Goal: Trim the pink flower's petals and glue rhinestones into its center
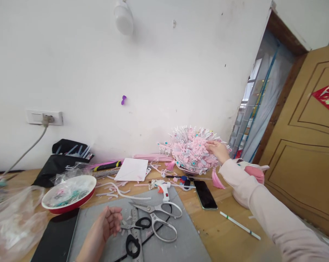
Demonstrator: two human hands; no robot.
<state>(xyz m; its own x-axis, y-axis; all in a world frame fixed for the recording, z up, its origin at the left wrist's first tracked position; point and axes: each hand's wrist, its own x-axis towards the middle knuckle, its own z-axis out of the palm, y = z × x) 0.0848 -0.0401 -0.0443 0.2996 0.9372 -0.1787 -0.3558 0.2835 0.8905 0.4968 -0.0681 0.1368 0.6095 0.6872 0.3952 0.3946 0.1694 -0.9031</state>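
Observation:
My right hand (218, 150) reaches to a pink headdress (191, 154) by the wall. Its fingers are pressed together at the edge of a fluffy pink flower. Pearl-tipped sprays, blue gems and pink tassels (217, 179) decorate the headdress. My left hand (111, 221) hovers palm up over the grey cutting mat (186, 238), fingers loosely curled and nothing seen in them. Beside it lie black-handled scissors (133, 244) across a metal ruler (135, 218), and larger silver scissors (159, 218). A white hot glue gun (166, 191) stands behind these.
To the left are a red-rimmed bowl (92, 183) of small parts, a black tablet (56, 236), a plastic bag (19, 225) and a black pouch (55, 167). A phone (205, 194) and a white stick (241, 225) lie right of the mat. A white card (131, 169) sits behind.

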